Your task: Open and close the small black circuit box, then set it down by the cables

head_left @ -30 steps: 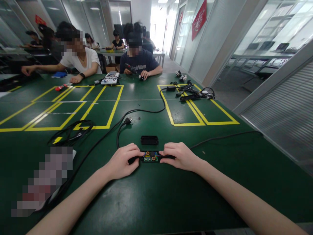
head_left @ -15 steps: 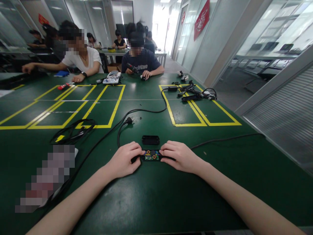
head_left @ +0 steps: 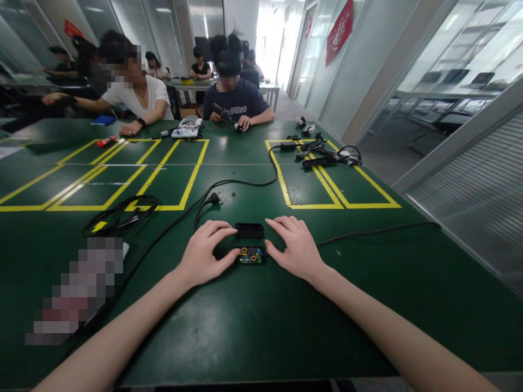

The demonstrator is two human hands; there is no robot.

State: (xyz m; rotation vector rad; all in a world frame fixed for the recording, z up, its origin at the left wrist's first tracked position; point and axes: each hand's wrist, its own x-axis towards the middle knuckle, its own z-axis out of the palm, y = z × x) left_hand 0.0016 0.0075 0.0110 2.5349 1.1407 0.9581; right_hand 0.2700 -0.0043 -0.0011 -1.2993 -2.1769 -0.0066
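A small circuit board (head_left: 250, 256) with copper-coloured coils sits in a black case half on the green table. Just beyond it lies the matching black case cover (head_left: 249, 231), hollow side up. My left hand (head_left: 207, 251) is open at the left of both, its index fingertip by the cover's left end and its thumb by the board's left end. At the right, my right hand (head_left: 295, 247) is open too, thumb and fingers spread, the thumb near the board's right end. Neither hand visibly grips anything.
A black cable with a power plug (head_left: 214, 198) runs behind my left hand. Coiled cable (head_left: 122, 215) lies to the left, and a cable pile (head_left: 327, 155) at the far right. Across the table, a person in dark blue (head_left: 241, 98) holds a tool; another wears white (head_left: 141, 95).
Both hands have let go of the circuit board's case and moved slightly forward towards the cover, fingers spreading. The co-worker in white has moved the outstretched arm.
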